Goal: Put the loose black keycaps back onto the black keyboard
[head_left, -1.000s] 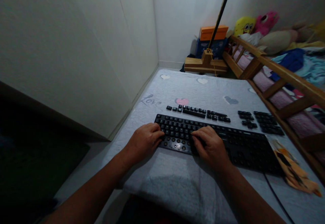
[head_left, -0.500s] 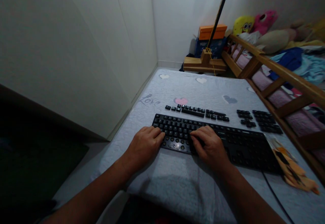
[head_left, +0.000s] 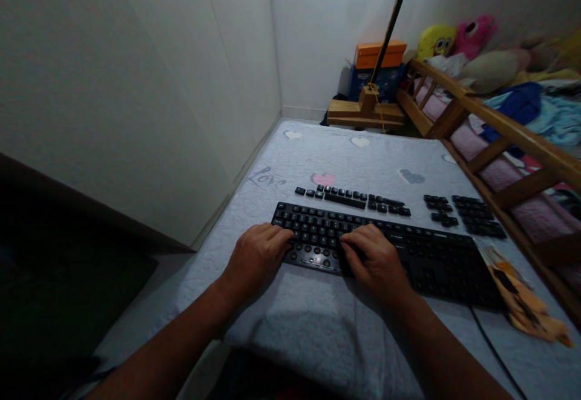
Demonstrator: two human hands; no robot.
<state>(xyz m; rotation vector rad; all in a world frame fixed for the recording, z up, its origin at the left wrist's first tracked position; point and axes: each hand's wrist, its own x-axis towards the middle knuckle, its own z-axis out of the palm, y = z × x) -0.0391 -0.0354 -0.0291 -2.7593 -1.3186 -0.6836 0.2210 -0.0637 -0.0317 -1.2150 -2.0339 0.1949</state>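
Note:
A black keyboard (head_left: 318,235) lies at a slant on the cloth-covered table. Its bottom letter row lacks keycaps on the left, so bare round key seats show there. My left hand (head_left: 259,253) is closed at the keyboard's left end, thumb and fingers against its edge. Over the keyboard's middle, my right hand (head_left: 373,259) has its fingers curled and thumb tucked in close. Whatever those fingertips pinch is hidden beneath them. Behind the keyboard lie loose keycaps (head_left: 348,193) in rows, with a long space bar (head_left: 345,201) among them.
More keycaps sit in groups (head_left: 476,214) at the right. An orange cloth (head_left: 529,309) with a dark tool on it lies beside the keyboard's right end, near the cable (head_left: 494,351). A wooden bed rail (head_left: 521,127) borders the table; a white cabinet (head_left: 181,85) stands left.
My left hand has shifted very slightly left and up at the keyboard's end. My right hand stays in place.

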